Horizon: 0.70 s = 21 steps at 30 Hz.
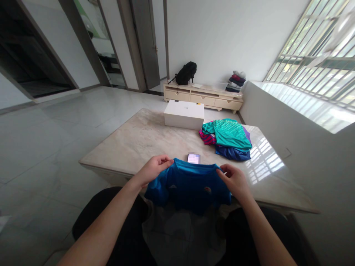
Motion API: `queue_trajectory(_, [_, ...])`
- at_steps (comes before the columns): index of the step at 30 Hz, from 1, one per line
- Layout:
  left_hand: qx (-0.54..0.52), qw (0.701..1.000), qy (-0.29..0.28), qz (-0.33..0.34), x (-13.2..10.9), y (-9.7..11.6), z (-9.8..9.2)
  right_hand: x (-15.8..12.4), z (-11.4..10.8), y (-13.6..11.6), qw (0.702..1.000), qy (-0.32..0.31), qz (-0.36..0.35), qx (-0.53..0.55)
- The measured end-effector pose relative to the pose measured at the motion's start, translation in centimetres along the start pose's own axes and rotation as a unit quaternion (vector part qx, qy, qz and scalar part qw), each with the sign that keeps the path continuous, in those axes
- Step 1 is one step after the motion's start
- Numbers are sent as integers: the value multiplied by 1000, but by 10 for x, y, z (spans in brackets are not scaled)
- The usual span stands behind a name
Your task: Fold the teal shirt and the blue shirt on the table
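Note:
A blue T-shirt (191, 184) hangs between my hands at the near edge of the marble-topped table (130, 144). My left hand (156, 168) pinches it at one shoulder, beside the collar. At the opposite shoulder my right hand (231, 179) grips the cloth between thumb and fingers. The collar is stretched between them, with a small white mark and a round badge on the chest. Below, the shirt drops over the table's edge, and its lower part is dark and hard to make out. Just beyond the collar lies a phone (193, 158) with its screen lit.
A pile of clothes (231, 135), teal on top, lies at the table's right. Behind it stands a white box (184, 113). Against the wall, a low cabinet (203, 96) bears a black backpack (186, 73) and a stack of folded clothes (235, 81).

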State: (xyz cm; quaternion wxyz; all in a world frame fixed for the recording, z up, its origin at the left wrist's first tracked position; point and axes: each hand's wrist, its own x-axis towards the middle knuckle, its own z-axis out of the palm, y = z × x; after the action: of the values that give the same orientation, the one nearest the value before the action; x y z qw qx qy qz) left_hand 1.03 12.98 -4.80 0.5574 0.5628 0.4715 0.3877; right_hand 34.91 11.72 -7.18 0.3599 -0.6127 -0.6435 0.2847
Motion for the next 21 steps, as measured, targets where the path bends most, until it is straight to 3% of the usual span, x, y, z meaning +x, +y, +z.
queue_trajectory(4, [23,997,-68,2,-1,-5,19,-7,17,-13,982,-65,52,167])
queue_trajectory(8, [40,993,-105,25,0,-8,46,-15,43,-27,956,-114,80,259])
queue_trajectory(11, [83,991,-87,64,3,-8,59,-18,60,-35,948,-113,70,290])
queue_trajectory(16, [119,988,-30,98,9,-9,64,-18,77,-40,940,-90,60,323])
queue_trajectory(21, [117,988,-38,89,7,-14,67,-20,83,-39,936,-110,39,332])
